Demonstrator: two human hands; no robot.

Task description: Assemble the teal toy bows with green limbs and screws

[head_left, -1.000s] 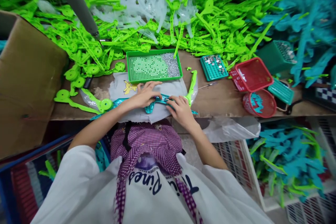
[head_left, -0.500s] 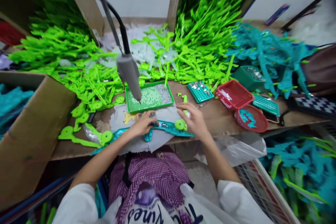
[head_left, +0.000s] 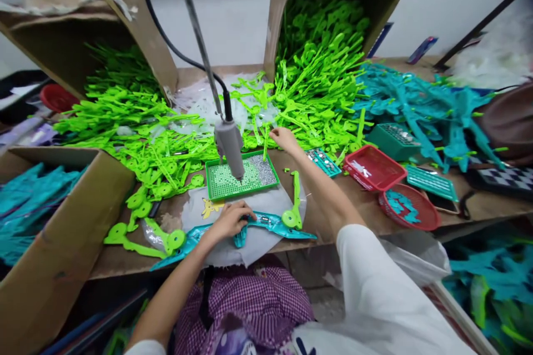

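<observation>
My left hand (head_left: 232,218) is closed on the middle of a long teal bow-shaped plastic shell (head_left: 277,224), which lies across a grey cloth (head_left: 254,249). Its fingers cover part of the shell near the short handle. A lime-green arm with a round end (head_left: 293,216) rests on the shell's right part. My right hand (head_left: 285,138) is raised beyond the green tray (head_left: 242,196), fingers pinched together just right of an upright lime-green strip (head_left: 265,144). Whatever those fingertips hold is too small to make out. A grey electric screwdriver (head_left: 229,150) hangs tip-down over the tray of small metal screws.
Piles of lime-green parts (head_left: 325,94) spill from cardboard boxes at the back. Teal parts (head_left: 416,105) are heaped at right. A teal tray of metal discs (head_left: 322,162), a red basket (head_left: 372,169) and a round red basket (head_left: 428,217) stand at right. Another cardboard box (head_left: 83,216) stands left.
My right hand has moved from beside the lime-green arm on the shell, forward past the tray to near the upright strip. My left hand stays on the shell. The view has tilted up.
</observation>
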